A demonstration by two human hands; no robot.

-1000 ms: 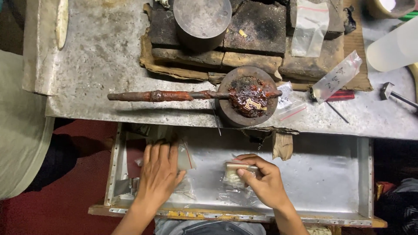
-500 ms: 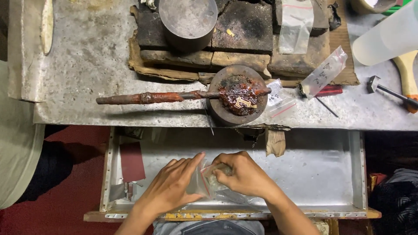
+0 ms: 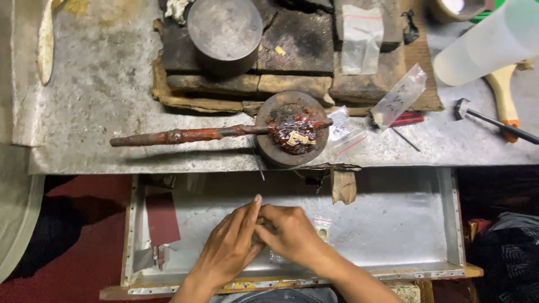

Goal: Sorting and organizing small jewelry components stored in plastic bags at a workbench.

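Lower centre of the frame: the left hand [image 3: 230, 249] and right hand [image 3: 286, 233] meet over the metal drawer [image 3: 393, 224], fingers closed together on a small clear plastic bag [image 3: 321, 229], mostly hidden beneath them. Upper right, on the bench [image 3: 95, 101]: two clear zip bags, one rectangular [image 3: 362, 39], one with a handwritten label [image 3: 400, 96]. A smaller red-striped bag [image 3: 345, 137] lies beside the round pitch block [image 3: 292, 129].

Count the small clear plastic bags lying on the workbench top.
3 in plain view: one bag on the dark blocks, one written-on bag right of them, and one beside the round metal block. More may be hidden under both hands in the drawer.
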